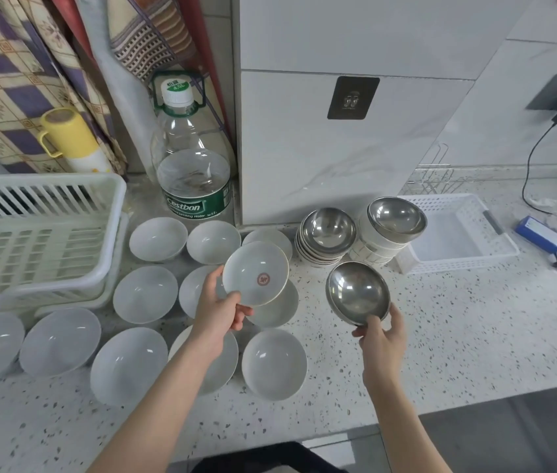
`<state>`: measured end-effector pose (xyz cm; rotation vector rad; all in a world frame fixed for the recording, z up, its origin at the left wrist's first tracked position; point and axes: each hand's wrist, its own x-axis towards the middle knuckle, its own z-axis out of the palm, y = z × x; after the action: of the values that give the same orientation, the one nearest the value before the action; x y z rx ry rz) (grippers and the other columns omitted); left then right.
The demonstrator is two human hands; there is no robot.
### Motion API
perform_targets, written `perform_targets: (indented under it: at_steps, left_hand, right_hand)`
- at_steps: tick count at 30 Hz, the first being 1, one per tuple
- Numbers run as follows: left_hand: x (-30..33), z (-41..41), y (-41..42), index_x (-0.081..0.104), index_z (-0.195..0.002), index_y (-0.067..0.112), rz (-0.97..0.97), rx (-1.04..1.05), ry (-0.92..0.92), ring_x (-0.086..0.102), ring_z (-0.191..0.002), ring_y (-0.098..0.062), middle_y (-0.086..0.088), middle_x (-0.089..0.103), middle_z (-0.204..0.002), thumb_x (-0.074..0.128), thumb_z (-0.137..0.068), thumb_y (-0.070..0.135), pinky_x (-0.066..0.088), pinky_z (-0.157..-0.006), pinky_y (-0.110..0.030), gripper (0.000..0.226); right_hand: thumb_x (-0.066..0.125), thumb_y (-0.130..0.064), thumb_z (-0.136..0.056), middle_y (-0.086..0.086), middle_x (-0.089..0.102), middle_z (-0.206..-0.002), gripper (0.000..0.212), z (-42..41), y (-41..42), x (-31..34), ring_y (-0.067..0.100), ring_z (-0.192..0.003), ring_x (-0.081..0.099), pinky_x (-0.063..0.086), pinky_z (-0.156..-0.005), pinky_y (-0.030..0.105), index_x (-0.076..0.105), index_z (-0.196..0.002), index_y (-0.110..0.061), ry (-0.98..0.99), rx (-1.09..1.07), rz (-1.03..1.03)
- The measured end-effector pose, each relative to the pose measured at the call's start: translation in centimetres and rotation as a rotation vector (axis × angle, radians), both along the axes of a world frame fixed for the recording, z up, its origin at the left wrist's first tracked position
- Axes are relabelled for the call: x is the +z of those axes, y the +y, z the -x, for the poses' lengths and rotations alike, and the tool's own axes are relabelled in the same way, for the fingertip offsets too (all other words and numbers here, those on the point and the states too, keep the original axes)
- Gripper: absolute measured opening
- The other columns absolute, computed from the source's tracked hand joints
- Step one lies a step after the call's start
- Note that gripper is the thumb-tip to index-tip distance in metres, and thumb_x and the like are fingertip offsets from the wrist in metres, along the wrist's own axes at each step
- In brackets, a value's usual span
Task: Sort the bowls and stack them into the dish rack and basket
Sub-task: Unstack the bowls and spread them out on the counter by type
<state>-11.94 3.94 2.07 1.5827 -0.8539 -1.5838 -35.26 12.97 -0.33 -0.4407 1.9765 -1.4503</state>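
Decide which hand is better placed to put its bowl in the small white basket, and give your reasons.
Right. The right hand holds the steel bowl on the basket's side, with bare counter between. The left hand holds a white dish farther left, nearer the dish rack.

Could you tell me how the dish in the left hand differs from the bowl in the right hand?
The dish in the left hand is white and matte with a red mark in its centre, while the bowl in the right hand is shiny bare metal with no mark. The dish looks shallow; the bowl looks deeper and rounder. Both are round, held at the near rim above the counter, and tilted so the inside faces the camera.
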Motion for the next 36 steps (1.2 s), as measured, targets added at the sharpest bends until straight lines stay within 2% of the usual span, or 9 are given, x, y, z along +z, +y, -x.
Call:
perform_targets:
  at_steps: [5,12,16,23,26,28,32,34,36]
  left_hand:
    - [-0.8,-0.5,2.3,0.043,-0.137,0.035,-0.031,-0.045,0.014,0.060,-0.051,-0.015,-0.012,0.072,-0.066,0.048,-0.092,-0.002,0.038,-0.040,-0.023,0.059]
    - [-1.2,-0.3,4.6,0.043,-0.134,0.036,-0.039,0.015,-0.006,0.060,-0.057,-0.020,-0.018,0.072,-0.068,0.048,-0.092,-0.002,0.038,-0.041,-0.023,0.057]
    - [-1.2,1.1,5.2,0.043,-0.135,0.034,-0.028,0.092,-0.018,0.061,-0.048,-0.013,-0.022,0.068,-0.079,0.047,-0.094,-0.004,0.037,-0.038,-0.022,0.056]
    - [-1.4,4.4,6.5,0.043,-0.136,0.030,-0.017,0.175,-0.041,0.067,-0.057,-0.017,-0.023,0.063,-0.112,0.045,-0.095,-0.005,0.036,-0.037,-0.022,0.054]
    - [-1.6,5.6,7.1,0.044,-0.135,0.032,-0.011,0.196,-0.048,0.067,-0.059,-0.018,-0.018,0.062,-0.117,0.046,-0.095,-0.005,0.036,-0.038,-0.022,0.055]
    - [-1.8,6.1,7.5,0.044,-0.134,0.034,-0.003,0.204,-0.059,0.068,-0.061,-0.020,-0.013,0.063,-0.116,0.047,-0.094,-0.004,0.036,-0.038,-0.022,0.056]
    - [-1.6,7.1,8.2,0.047,-0.131,0.039,0.023,0.194,-0.104,0.069,-0.063,-0.024,-0.002,0.067,-0.106,0.049,-0.092,-0.003,0.037,-0.038,-0.023,0.058]
    - [-1.6,7.5,8.5,0.048,-0.129,0.042,0.038,0.157,-0.136,0.067,-0.060,-0.022,-0.002,0.073,-0.089,0.050,-0.092,-0.001,0.039,-0.039,-0.024,0.057]
    - [-1.7,8.0,8.9,0.045,-0.127,0.047,0.045,0.089,-0.180,0.062,-0.053,-0.015,-0.009,0.073,-0.071,0.049,-0.094,0.003,0.041,-0.041,-0.023,0.056]
  right_hand:
    - [0.047,-0.010,-0.094,0.009,0.069,-0.099,0.054,-0.5,1.6,-1.5,-0.001,-0.056,0.063,0.046,-0.062,0.025,0.038,-0.144,-0.027,0.001,0.061,-0.125]
    - [0.048,-0.012,-0.092,0.002,0.071,-0.086,0.057,0.4,-0.5,-2.4,0.007,-0.065,0.066,0.047,-0.060,0.027,0.037,-0.145,-0.031,-0.031,0.214,-0.210]
    - [0.047,-0.012,-0.093,0.003,0.070,-0.090,0.057,1.6,-2.3,-3.3,0.008,-0.063,0.066,0.047,-0.058,0.026,0.037,-0.145,-0.030,-0.022,0.337,-0.240]
    - [0.048,-0.023,-0.096,0.004,0.072,-0.095,0.053,3.6,-3.6,-4.6,0.000,-0.057,0.066,0.045,-0.054,0.022,0.032,-0.145,-0.037,-0.005,0.487,-0.284]
    - [0.048,-0.028,-0.098,0.001,0.073,-0.077,0.052,4.2,-3.9,-5.0,0.002,-0.058,0.066,0.047,-0.053,0.024,0.031,-0.145,-0.041,-0.031,0.532,-0.275]
    - [0.049,-0.032,-0.098,0.000,0.072,-0.069,0.052,4.4,-4.2,-5.2,0.004,-0.062,0.066,0.047,-0.054,0.025,0.030,-0.145,-0.042,-0.039,0.552,-0.270]
    - [0.051,-0.041,-0.098,0.003,0.072,-0.074,0.060,4.9,-4.3,-5.3,0.006,-0.061,0.060,0.049,-0.066,0.029,0.023,-0.151,-0.038,-0.071,0.602,-0.245]
    - [0.049,-0.045,-0.097,0.004,0.071,-0.079,0.065,5.3,-3.8,-5.1,0.009,-0.069,0.058,0.048,-0.074,0.034,0.018,-0.153,-0.035,-0.102,0.610,-0.259]
    - [0.046,-0.045,-0.098,0.005,0.070,-0.082,0.061,5.8,-3.2,-4.7,0.010,-0.080,0.060,0.043,-0.073,0.032,0.023,-0.152,-0.028,-0.073,0.585,-0.279]
